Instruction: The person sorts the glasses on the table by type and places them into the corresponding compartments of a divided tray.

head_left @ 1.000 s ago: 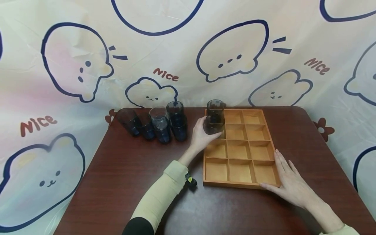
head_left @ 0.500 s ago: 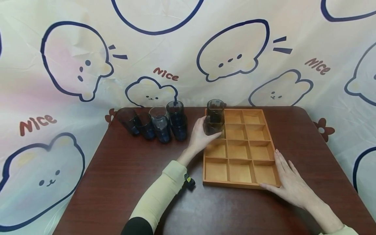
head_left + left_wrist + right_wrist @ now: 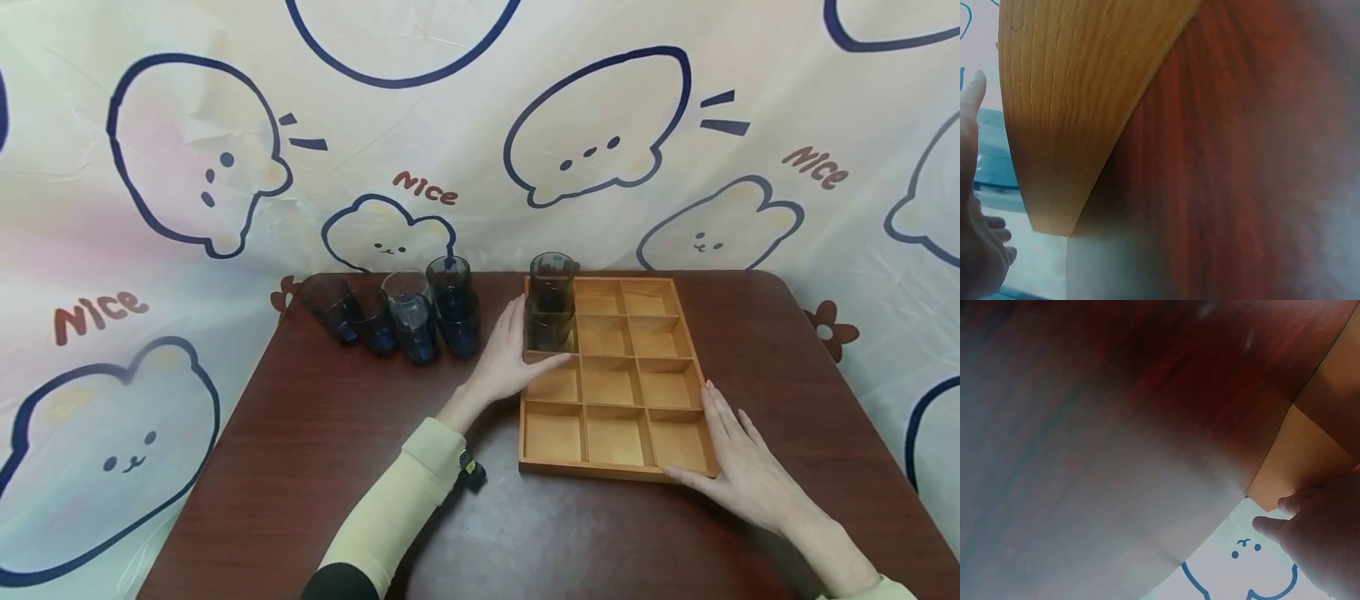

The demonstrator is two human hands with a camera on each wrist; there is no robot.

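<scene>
Two dark tinted drinking glasses stand in the left column of a wooden compartment tray (image 3: 592,475): a rear glass (image 3: 552,268) in the back cell and a nearer glass (image 3: 550,329) in the cell in front of it. My left hand (image 3: 501,358) is beside the nearer glass, fingers straight along the tray's left side and thumb spread over the tray, not gripping the glass. In the left wrist view, the tray's side wall (image 3: 1072,94) fills the upper left. My right hand (image 3: 750,475) rests against the tray's right front corner, fingers extended along its side.
Several glasses (image 3: 416,329) stand close together at the back left of the brown table (image 3: 322,467), one of them clearer than the others. A cartoon-printed cloth (image 3: 480,150) hangs behind the table. The other tray cells (image 3: 603,383) hold nothing.
My left hand has let go of the nearer glass, spreading its thumb and drawing back slightly toward me. That glass stays in its cell. My right hand has not moved.
</scene>
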